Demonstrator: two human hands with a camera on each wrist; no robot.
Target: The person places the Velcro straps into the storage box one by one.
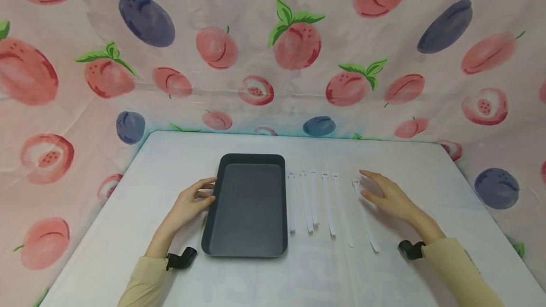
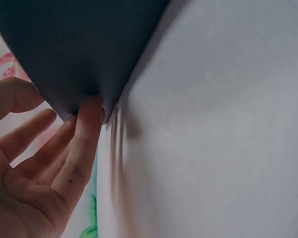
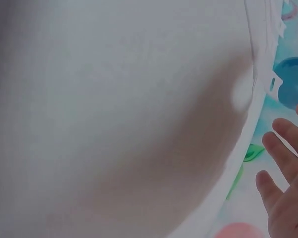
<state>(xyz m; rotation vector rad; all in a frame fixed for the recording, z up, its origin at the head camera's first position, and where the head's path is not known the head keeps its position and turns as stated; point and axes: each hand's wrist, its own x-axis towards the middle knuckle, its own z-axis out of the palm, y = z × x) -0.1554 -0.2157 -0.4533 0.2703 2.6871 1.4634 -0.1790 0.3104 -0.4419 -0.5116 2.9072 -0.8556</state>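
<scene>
One left hand (image 1: 192, 201), fingers relaxed, touches the left wall of a dark tray (image 1: 245, 207) on white table (image 1: 324, 281); five white straps (image 1: 328, 203) to its right; sixth strap (image 1: 365, 217); just beside it, right hand (image 1: 390, 198), fingers loosely spread.

I find the tray (image 1: 245, 207) smooth and matt; whether metal or plastic, I cannot tell. The strips (image 1: 328, 206) appear smooth, plastic-like. The tabletop (image 1: 375, 281) reads smooth and matt. The backdrop (image 1: 256, 13) looks like lightly creased cloth; my left sleeve (image 1: 145, 278), matt cloth.
</scene>
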